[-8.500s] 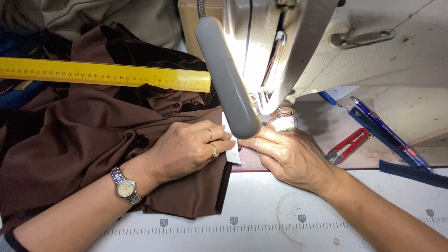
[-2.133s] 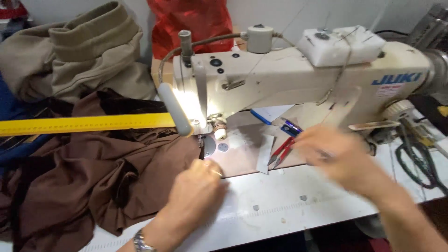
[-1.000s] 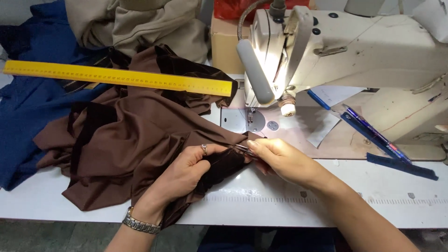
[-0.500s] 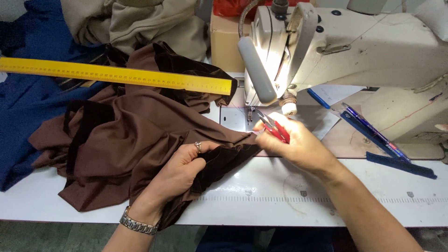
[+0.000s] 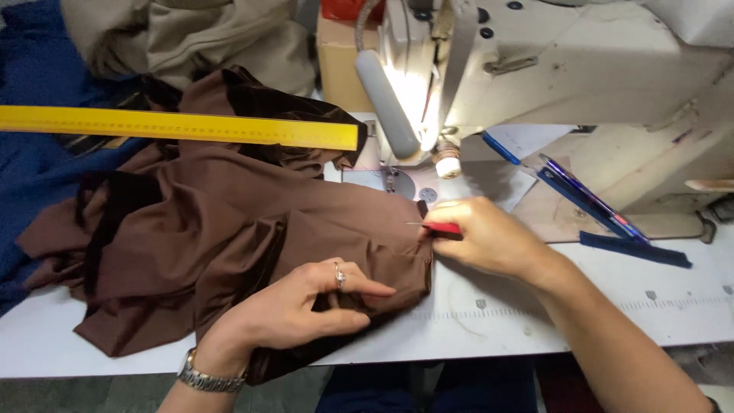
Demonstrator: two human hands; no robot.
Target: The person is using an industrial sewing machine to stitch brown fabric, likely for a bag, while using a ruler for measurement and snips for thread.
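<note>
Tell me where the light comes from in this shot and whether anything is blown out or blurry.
Head view: the sewing machine lamp glares white near the needle; brown fabric is evenly lit and sharp; right hand and left hand are sharp too.

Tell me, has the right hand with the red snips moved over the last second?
Yes. The right hand went from the fabric's near edge up toward the sewing machine, and now holds the red snips at the brown fabric.

Matt brown cloth (image 5: 229, 229), glossy yellow ruler (image 5: 176, 126), smooth cream-painted metal sewing machine (image 5: 581, 69).
</note>
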